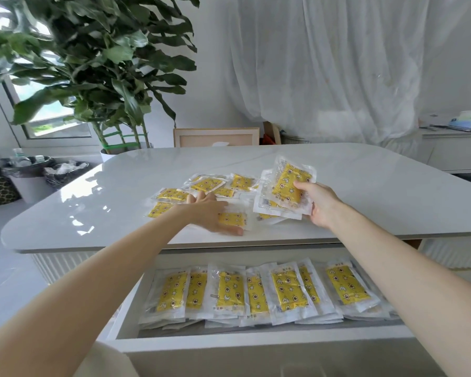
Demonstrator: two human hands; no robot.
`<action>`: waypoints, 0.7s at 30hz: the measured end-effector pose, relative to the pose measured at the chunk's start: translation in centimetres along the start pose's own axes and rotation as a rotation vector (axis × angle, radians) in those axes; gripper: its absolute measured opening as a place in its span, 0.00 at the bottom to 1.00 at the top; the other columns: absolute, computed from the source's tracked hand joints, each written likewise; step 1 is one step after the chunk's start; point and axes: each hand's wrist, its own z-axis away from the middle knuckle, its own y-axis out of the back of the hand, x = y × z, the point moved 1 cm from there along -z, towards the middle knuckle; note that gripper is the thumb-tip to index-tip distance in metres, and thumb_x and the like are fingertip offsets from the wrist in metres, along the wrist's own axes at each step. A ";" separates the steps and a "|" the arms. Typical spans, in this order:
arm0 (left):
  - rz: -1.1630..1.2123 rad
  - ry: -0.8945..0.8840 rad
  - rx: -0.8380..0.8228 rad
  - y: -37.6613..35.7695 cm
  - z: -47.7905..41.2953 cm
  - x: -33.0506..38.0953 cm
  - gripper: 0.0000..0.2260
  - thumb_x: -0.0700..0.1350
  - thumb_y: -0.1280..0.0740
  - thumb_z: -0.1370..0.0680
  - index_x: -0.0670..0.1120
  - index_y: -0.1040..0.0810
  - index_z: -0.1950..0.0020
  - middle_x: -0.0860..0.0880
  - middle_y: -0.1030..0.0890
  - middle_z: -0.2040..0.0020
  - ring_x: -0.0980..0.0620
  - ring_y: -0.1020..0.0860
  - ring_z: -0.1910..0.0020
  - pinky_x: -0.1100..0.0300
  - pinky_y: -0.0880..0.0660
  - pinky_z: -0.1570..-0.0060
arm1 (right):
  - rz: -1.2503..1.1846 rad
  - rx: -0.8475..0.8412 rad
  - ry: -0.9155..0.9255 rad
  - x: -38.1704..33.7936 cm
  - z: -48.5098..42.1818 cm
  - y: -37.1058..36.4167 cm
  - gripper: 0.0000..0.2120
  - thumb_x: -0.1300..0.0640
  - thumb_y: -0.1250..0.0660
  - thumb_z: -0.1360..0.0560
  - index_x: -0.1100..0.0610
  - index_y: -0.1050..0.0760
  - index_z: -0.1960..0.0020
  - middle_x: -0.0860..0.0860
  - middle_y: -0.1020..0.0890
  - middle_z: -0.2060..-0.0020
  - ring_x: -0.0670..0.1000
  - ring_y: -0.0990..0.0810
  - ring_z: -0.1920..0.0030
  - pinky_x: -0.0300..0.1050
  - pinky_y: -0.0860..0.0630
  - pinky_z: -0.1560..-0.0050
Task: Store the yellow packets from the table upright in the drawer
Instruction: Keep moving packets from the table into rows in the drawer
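Yellow packets [207, 185] loose on table [365, 191], just beyond left hand [212, 216], flat and spread on 1 lying crosswise. Right hand [321, 205] grips stack [290, 190]. Drawer [256, 345] below both hands. Left looks nearer.

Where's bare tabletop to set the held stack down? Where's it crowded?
Free: table left of the loose packets, far strip behind them, and right of the right hand and its stack. Crowded: centre near the left hand; drawer row spans its width.
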 end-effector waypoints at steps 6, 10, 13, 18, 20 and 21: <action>0.136 0.079 0.031 -0.3 1.3 0.5 0.43 0.75 0.39 0.35 0.53 0.41 0.26 0.45 0.43 0.28 0.40 0.45 0.28 0.43 0.45 0.30 | 0.061 -0.093 0.019 -0.5 2.0 -1.0 0.03 0.63 0.33 0.24 0.56 0.24 0.51 0.54 0.17 0.56 0.52 0.17 0.59 0.40 0.21 0.73; 0.159 0.076 0.068 -0.4 1.6 0.8 0.43 0.74 0.38 0.34 0.47 0.40 0.28 0.45 0.40 0.30 0.42 0.41 0.31 0.46 0.43 0.32 | 0.092 -0.112 0.027 -0.7 2.9 -1.2 0.05 0.63 0.33 0.24 0.57 0.23 0.49 0.56 0.17 0.52 0.53 0.17 0.58 0.44 0.18 0.67; 0.218 0.036 0.161 -0.3 1.7 1.1 0.44 0.72 0.35 0.35 0.44 0.41 0.30 0.47 0.35 0.34 0.44 0.38 0.33 0.47 0.44 0.33 | 0.083 -0.113 0.033 -1.0 3.5 -0.9 0.10 0.63 0.33 0.24 0.58 0.24 0.43 0.56 0.17 0.51 0.53 0.17 0.57 0.45 0.18 0.68; 0.231 -0.051 0.353 0.1 2.4 1.6 0.42 0.70 0.30 0.38 0.43 0.38 0.37 0.48 0.28 0.39 0.47 0.33 0.39 0.50 0.45 0.36 | 0.121 -0.103 0.030 -1.1 4.1 -0.4 0.12 0.62 0.33 0.24 0.57 0.24 0.40 0.54 0.16 0.51 0.52 0.17 0.58 0.43 0.18 0.68; 0.228 -0.076 0.412 0.2 2.9 1.7 0.38 0.68 0.30 0.36 0.43 0.37 0.40 0.48 0.25 0.44 0.47 0.29 0.42 0.53 0.44 0.38 | 0.135 -0.109 0.027 -1.1 4.5 -0.2 0.13 0.61 0.33 0.24 0.57 0.24 0.40 0.54 0.16 0.50 0.52 0.17 0.58 0.41 0.19 0.69; 0.255 -0.082 0.424 0.3 3.3 1.7 0.34 0.66 0.31 0.33 0.43 0.36 0.40 0.48 0.24 0.47 0.47 0.28 0.44 0.54 0.42 0.39 | 0.150 -0.118 0.022 -1.0 4.7 -0.1 0.13 0.61 0.33 0.24 0.58 0.25 0.39 0.55 0.16 0.49 0.52 0.17 0.57 0.41 0.18 0.68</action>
